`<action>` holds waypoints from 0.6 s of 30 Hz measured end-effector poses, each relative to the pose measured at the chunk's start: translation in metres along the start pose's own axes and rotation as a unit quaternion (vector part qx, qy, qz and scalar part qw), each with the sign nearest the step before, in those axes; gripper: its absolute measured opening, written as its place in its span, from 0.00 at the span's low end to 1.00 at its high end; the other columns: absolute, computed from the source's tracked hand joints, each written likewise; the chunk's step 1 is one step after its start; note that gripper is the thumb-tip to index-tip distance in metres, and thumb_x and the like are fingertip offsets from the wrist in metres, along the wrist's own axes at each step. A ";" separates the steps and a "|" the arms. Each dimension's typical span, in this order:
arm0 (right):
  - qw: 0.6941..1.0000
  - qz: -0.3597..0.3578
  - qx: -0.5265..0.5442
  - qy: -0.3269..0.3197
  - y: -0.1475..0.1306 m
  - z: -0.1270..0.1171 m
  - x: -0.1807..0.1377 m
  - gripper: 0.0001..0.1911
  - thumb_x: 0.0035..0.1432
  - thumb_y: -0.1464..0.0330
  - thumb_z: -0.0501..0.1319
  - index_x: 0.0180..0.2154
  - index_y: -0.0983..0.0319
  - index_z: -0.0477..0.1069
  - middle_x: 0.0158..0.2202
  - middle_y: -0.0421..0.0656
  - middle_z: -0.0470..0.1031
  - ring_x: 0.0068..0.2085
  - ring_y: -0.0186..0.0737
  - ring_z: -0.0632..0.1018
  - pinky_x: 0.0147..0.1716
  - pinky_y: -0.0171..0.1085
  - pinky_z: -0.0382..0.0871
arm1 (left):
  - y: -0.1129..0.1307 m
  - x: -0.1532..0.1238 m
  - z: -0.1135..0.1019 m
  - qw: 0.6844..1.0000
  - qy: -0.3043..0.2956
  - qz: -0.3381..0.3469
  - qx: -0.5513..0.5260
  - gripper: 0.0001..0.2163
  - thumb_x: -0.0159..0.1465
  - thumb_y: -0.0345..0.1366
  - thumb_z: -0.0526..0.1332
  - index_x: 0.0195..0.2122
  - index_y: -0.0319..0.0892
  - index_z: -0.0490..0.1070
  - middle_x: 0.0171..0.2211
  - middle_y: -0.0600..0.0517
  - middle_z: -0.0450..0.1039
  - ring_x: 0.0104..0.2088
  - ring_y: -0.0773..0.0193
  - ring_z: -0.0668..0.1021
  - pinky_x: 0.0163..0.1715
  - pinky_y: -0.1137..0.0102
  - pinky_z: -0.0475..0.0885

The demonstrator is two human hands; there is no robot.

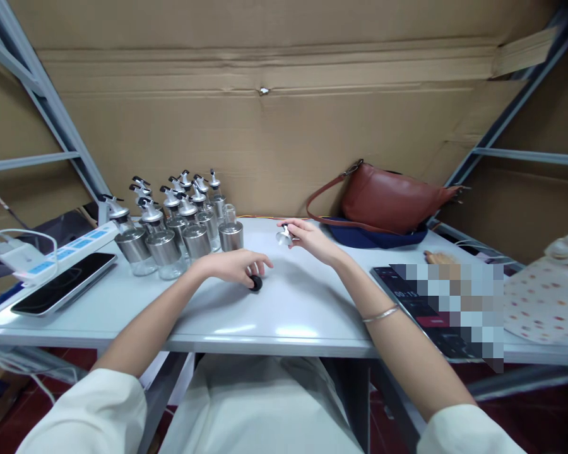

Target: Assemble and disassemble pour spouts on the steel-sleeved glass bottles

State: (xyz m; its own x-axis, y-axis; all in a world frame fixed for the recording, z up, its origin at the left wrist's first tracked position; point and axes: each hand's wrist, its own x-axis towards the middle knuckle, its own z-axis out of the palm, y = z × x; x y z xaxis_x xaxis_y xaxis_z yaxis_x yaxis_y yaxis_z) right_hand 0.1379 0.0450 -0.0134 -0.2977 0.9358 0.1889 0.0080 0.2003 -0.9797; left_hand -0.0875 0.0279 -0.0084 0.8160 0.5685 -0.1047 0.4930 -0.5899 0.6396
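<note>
My left hand (234,266) is low over the table, its thumb and a finger around a small round black stopper (255,283) at the tabletop, while the index finger stretches out above it. My right hand (307,237) is raised a little over the table and pinches a silver pour spout (284,237) with a black top. Left of my hands stands a glass bottle (230,232) with a steel sleeve and a bare neck. Beside it are several similar bottles (162,246), upright, with silver-and-black pour spouts fitted.
A phone (66,284) and a white power strip (71,251) with cables lie at the left. At the back right, a brown leather bag (388,198) rests on dark blue cloth. Another phone (426,315) and a spotted white bag (549,296) are at the right. Cardboard (274,139) walls the back.
</note>
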 end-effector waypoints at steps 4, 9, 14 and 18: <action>1.000 0.009 0.024 -0.010 -0.001 0.000 0.000 0.16 0.50 0.59 0.62 0.36 0.62 0.66 0.22 0.33 0.61 0.21 0.28 0.65 0.25 0.34 0.63 | 0.007 0.006 0.005 1.000 0.013 0.014 0.016 0.17 0.52 0.31 0.64 0.45 0.44 0.72 0.34 0.51 0.75 0.33 0.63 0.75 0.33 0.73 0.67; 0.999 0.009 0.041 -0.007 -0.005 0.002 -0.003 0.14 0.47 0.62 0.62 0.31 0.60 0.60 0.17 0.29 0.58 0.18 0.27 0.64 0.22 0.33 0.60 | 0.007 0.013 0.008 0.991 0.130 0.001 -0.006 0.13 0.51 0.41 0.66 0.36 0.41 0.72 0.35 0.51 0.69 0.32 0.64 0.71 0.32 0.71 0.66; 0.999 -0.005 -0.006 -0.032 -0.012 0.003 -0.007 0.06 0.45 0.68 0.57 0.29 0.61 0.61 0.15 0.31 0.61 0.16 0.27 0.63 0.20 0.31 0.55 | 0.001 0.025 0.016 0.951 0.256 -0.008 -0.172 0.16 0.49 0.36 0.68 0.36 0.40 0.66 0.31 0.52 0.71 0.28 0.68 0.72 0.29 0.73 0.65; 0.997 -0.033 -0.059 -0.037 -0.012 0.004 -0.007 0.05 0.45 0.67 0.58 0.26 0.63 0.65 0.17 0.35 0.66 0.17 0.27 0.64 0.20 0.31 0.55 | -0.001 0.032 0.020 0.904 0.319 -0.014 -0.284 0.20 0.44 0.34 0.71 0.36 0.39 0.64 0.31 0.51 0.73 0.29 0.68 0.75 0.30 0.72 0.68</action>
State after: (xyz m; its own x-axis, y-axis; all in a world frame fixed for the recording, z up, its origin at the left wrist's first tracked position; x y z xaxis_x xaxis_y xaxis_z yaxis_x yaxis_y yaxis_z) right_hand 0.1362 0.0354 -0.0031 -0.3714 0.8961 0.2430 0.0977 0.2980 -0.9495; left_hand -0.0560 0.0347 -0.0276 0.3762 0.9007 0.2174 0.1288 -0.2832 0.9504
